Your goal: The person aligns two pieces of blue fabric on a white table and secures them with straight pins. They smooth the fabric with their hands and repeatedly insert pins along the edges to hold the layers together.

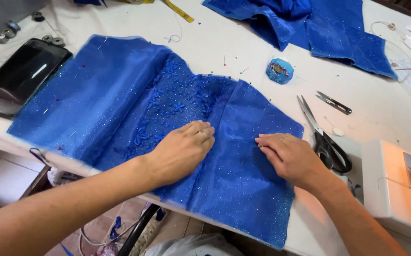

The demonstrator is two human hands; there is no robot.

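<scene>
You are pressing your left hand (182, 150) and right hand (290, 156), both released and flat, onto the glittery blue fabric panel (120, 104); its near edge is hanging off the bench (243, 42), hidden.

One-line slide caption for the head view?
Left hand and right hand press flat on glittery blue fabric beside black-handled scissors.

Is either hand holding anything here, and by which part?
Nothing is gripped. The left hand and right hand press flat on the blue glitter fabric, near its middle seam.
</scene>
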